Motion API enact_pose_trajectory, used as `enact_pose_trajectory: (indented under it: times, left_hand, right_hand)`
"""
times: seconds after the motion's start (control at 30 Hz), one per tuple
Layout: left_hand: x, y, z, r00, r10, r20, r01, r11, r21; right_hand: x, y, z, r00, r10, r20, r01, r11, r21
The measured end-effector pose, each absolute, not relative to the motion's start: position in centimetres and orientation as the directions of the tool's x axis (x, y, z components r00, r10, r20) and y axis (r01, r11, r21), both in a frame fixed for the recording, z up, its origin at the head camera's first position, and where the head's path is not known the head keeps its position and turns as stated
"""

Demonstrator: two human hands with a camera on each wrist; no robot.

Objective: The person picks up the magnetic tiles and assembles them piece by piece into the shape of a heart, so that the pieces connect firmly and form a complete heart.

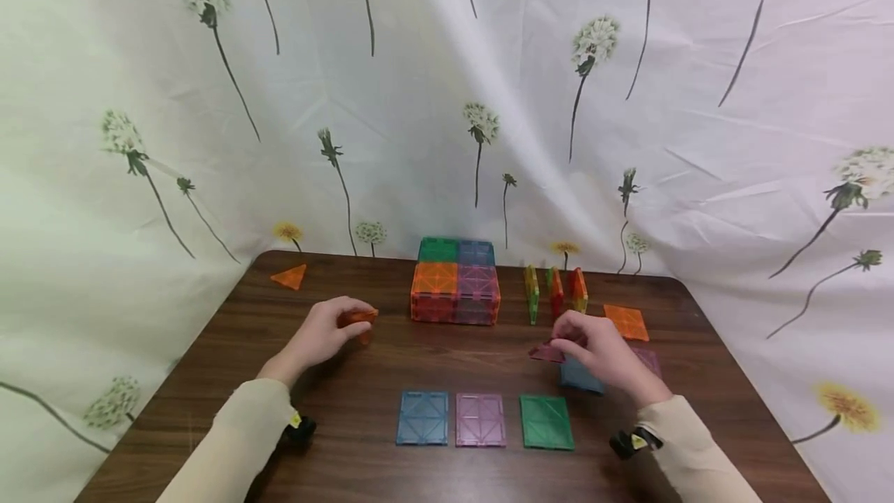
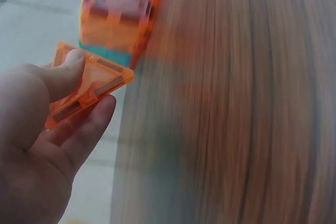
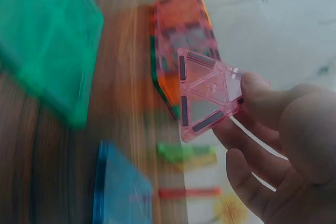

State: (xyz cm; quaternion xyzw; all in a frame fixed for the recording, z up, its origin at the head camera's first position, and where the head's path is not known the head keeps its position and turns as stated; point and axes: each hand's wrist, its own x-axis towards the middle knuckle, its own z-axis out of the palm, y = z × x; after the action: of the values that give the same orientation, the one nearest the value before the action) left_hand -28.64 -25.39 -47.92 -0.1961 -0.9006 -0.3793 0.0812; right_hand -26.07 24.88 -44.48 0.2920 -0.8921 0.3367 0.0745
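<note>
My left hand (image 1: 327, 336) pinches an orange triangular magnetic tile (image 2: 97, 80) between thumb and fingers, raised over the left side of the table. In my right hand (image 1: 594, 344) a pink triangular magnetic tile (image 3: 205, 95) is held by one corner, thumb on one face and fingers behind. Between the hands, farther back, stands a box built of see-through square tiles (image 1: 455, 293), with green, blue, orange and purple on top. Below the right hand lies a blue square tile (image 1: 581, 376), partly hidden by it.
Nearer the front, blue (image 1: 422, 418), purple (image 1: 480, 420) and green (image 1: 547, 422) square tiles lie in a row. Three upright tile groups (image 1: 555, 292) stand right of the box. An orange square (image 1: 626, 322) and purple tile (image 1: 648, 361) lie rightward; another orange triangle (image 1: 289, 277) lies back left.
</note>
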Motion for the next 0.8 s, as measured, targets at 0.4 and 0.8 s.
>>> enact_pose_trajectory:
  times: [0.4, 0.8]
  left_hand:
    - [-28.5, -18.1, -47.2, -0.876, 0.407, 0.26, 0.457, 0.521, 0.721]
    - [-28.3, -14.1, -46.7, -0.819, 0.482, 0.31, 0.539, 0.462, 0.705]
  right_hand:
    - [-28.5, 18.0, -45.7, -0.786, -0.534, 0.311, -0.604, 0.555, -0.572]
    - [-28.6, 14.4, -45.7, -0.765, -0.602, 0.228, -0.599, 0.536, -0.595]
